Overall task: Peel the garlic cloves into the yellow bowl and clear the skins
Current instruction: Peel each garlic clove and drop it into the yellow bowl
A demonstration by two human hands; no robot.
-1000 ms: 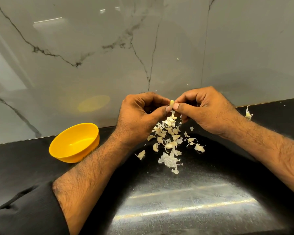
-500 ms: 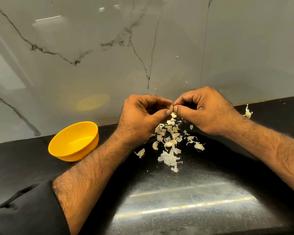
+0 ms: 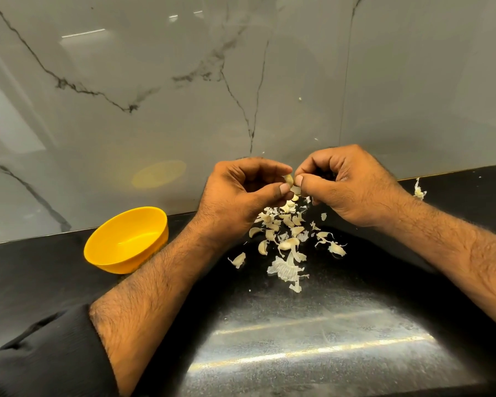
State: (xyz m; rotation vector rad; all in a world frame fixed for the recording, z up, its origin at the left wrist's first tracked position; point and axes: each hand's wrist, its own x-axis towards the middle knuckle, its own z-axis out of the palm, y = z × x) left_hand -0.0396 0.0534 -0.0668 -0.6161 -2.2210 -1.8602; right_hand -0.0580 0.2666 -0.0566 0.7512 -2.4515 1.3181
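Both hands meet above a pile of garlic cloves and skins on the black counter. My left hand pinches a small pale garlic clove between thumb and fingers. My right hand pinches the same clove from the right, its fingertips touching the skin. The yellow bowl stands to the left near the wall, tilted toward me, and I see nothing inside it.
A grey marble wall rises right behind the hands. One stray bit of garlic skin lies at the far right by the wall. The black counter stretches toward me, shiny under the light.
Both hands stay together on the clove. The fingers have shifted slightly on it, turning it between the fingertips. The bowl and the pile have not moved.
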